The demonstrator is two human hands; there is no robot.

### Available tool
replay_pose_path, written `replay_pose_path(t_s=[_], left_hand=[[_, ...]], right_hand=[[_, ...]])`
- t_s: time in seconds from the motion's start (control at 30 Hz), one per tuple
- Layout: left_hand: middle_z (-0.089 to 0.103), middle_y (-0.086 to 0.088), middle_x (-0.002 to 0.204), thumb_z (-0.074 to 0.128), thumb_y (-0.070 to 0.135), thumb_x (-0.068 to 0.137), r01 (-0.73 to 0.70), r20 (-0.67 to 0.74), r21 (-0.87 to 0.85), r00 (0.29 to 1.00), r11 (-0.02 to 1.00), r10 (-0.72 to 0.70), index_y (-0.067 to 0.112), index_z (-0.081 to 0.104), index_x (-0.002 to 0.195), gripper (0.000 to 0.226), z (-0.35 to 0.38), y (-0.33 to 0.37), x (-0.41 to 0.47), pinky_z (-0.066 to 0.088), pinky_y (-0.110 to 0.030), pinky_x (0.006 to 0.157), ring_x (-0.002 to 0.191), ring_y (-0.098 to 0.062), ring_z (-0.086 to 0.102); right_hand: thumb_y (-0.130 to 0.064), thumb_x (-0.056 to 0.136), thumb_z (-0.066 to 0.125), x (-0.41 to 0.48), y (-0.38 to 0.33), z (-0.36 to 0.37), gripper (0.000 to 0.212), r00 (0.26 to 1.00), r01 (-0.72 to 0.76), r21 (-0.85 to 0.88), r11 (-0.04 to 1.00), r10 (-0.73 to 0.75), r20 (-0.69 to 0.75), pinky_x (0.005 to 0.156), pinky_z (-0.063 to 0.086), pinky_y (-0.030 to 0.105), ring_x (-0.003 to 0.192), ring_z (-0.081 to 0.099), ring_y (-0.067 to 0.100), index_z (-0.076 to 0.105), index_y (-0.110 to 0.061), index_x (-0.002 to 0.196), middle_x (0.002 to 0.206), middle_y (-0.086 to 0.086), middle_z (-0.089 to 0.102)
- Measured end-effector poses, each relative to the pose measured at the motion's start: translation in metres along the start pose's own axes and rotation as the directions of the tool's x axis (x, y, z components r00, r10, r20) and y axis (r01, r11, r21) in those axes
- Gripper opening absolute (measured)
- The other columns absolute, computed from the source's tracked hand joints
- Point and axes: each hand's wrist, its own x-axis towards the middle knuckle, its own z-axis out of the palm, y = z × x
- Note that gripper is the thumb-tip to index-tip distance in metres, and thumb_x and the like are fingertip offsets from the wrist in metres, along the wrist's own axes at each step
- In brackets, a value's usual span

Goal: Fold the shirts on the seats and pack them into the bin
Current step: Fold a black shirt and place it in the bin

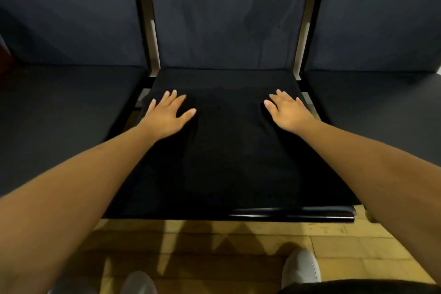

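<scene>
side seats (59, 112) bare, backrest (226, 19) walls the far edge

— What do you see?
— The left arm (83, 174) and the right arm (370, 162) reach out in front, bare and almost straight.
— And past the wrists?
— The left hand (167, 114) lies flat, palm down, fingers spread. The right hand (288, 112) lies flat too. The thumbs point at each other, and the two are well apart.

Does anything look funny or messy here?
The middle backrest has darker blotches, like a stain, right of its centre. The shirt wrinkles a little by the flat left hand and right hand.
</scene>
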Motion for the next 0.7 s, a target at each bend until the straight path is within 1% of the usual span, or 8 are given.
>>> replay_pose_path(t_s=[0.1,0.2,0.27,0.37,0.47,0.6,0.67,0.7], left_hand=[[-0.003,0.002,0.17,0.018,0.068,0.1,0.036,0.038,0.08,0.999,0.996,-0.039,0.035,0.01,0.161,0.069,0.013,-0.012,0.019,-0.007,-0.047,0.125,0.156,-0.015,-0.008],[0.003,0.004,0.17,0.015,0.067,0.1,0.017,-0.033,0.108,0.999,0.994,-0.013,0.035,0.017,0.16,0.068,0.021,-0.025,0.026,-0.007,-0.045,0.125,0.156,-0.014,-0.004],[0.014,0.002,0.169,0.021,0.063,0.102,0.012,-0.069,0.028,0.998,1.0,-0.01,0.032,0.026,0.158,0.064,0.016,-0.03,0.036,-0.005,-0.047,0.124,0.156,-0.017,0.004],[0.032,-0.009,0.162,0.034,0.05,0.106,0.009,-0.157,-0.002,0.988,1.0,-0.009,0.024,0.034,0.155,0.056,0.0,-0.035,0.06,0.011,-0.049,0.124,0.154,-0.025,0.017],[0.034,-0.014,0.161,0.045,0.037,0.106,0.008,-0.082,-0.062,0.997,0.998,-0.013,0.018,0.035,0.155,0.054,-0.017,-0.035,0.083,0.022,-0.044,0.123,0.153,-0.028,0.02],[0.053,-0.014,0.142,0.068,0.038,0.094,0.008,-0.005,0.075,1.0,0.997,-0.007,0.009,0.051,0.144,0.06,-0.034,-0.036,0.106,0.041,-0.046,0.111,0.131,-0.035,0.05],[0.058,-0.009,0.127,0.071,0.039,0.092,0.038,0.05,0.088,0.998,0.995,-0.042,0.011,0.057,0.132,0.051,-0.043,-0.033,0.11,0.046,-0.042,0.101,0.12,-0.032,0.056],[0.06,-0.007,0.118,0.072,0.038,0.091,0.037,0.081,0.088,0.996,0.995,-0.044,0.011,0.06,0.121,0.042,-0.046,-0.033,0.113,0.046,-0.039,0.095,0.112,-0.029,0.058]], right_hand=[[-0.052,0.107,0.016,0.015,0.017,0.012,0.063,1.0,-0.023,-0.09,0.996,0.024,0.012,0.126,-0.002,0.046,0.156,0.0,0.015,0.016,-0.02,0.161,0.17,-0.001,0.004],[-0.05,0.107,0.015,0.024,0.027,0.019,0.061,1.0,-0.022,-0.114,0.993,0.021,-0.007,0.126,-0.003,0.046,0.156,-0.002,0.012,0.013,-0.023,0.162,0.17,-0.005,0.002],[-0.046,0.108,0.019,0.031,0.028,0.015,0.058,1.0,-0.014,-0.067,0.998,0.013,-0.015,0.125,-0.001,0.047,0.156,0.002,0.015,0.02,-0.021,0.16,0.169,-0.002,0.008],[-0.036,0.108,0.035,0.048,0.033,-0.002,0.051,0.997,0.016,0.043,0.999,-0.013,-0.078,0.125,0.012,0.049,0.154,0.019,0.024,0.034,-0.017,0.156,0.164,0.009,0.028],[-0.028,0.104,0.053,0.067,0.037,-0.021,0.052,0.999,0.022,0.06,0.998,-0.02,-0.027,0.12,0.028,0.045,0.146,0.035,0.032,0.04,-0.017,0.153,0.157,0.014,0.04],[-0.028,0.097,0.065,0.087,0.03,-0.039,0.043,0.998,-0.029,-0.087,0.996,0.034,0.054,0.113,0.03,0.051,0.131,0.046,0.033,0.054,-0.022,0.138,0.136,0.007,0.05],[-0.025,0.095,0.069,0.095,0.028,-0.047,0.032,0.99,-0.047,-0.035,0.998,0.051,0.132,0.101,0.042,0.042,0.12,0.054,0.031,0.059,-0.016,0.124,0.126,0.008,0.057],[-0.024,0.094,0.071,0.098,0.029,-0.05,0.022,0.985,-0.047,-0.016,0.999,0.049,0.167,0.09,0.046,0.038,0.111,0.057,0.03,0.062,-0.014,0.111,0.117,0.009,0.061]])
